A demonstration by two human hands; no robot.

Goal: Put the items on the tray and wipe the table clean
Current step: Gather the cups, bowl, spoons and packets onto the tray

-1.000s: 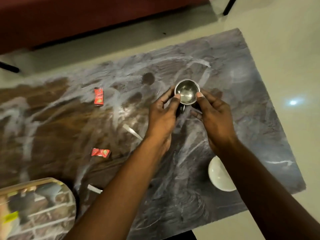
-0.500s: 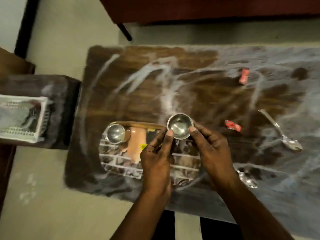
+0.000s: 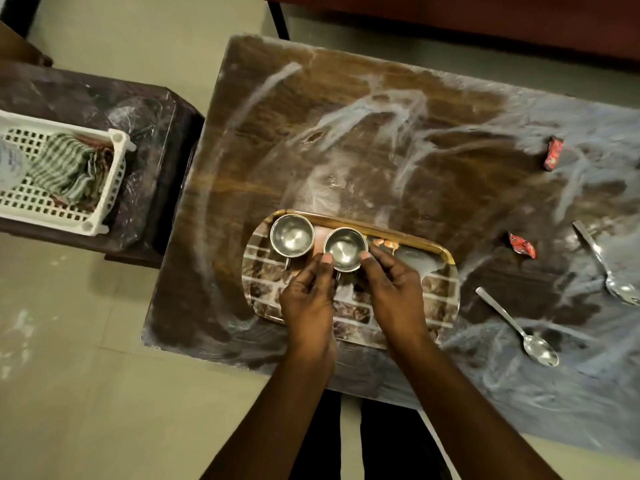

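Pale tiled floor (image 3: 86, 375), dark side table (image 3: 145, 109) at left, red furniture (image 3: 485, 15) beyond.

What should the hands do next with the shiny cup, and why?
Probably set the cup down on the tray beside the other cup and let go. The left hand and right hand both pinch it over the tray. A spoon waits nearby.

Left hand (image 3: 308, 301) and right hand (image 3: 396, 294) hide the cup's (image 3: 345, 249) base (perhaps on the tray (image 3: 408, 238)); basket (image 3: 118, 174) cropped left.

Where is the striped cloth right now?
In the head view, far left: the striped cloth lies inside the white basket on the small side table.
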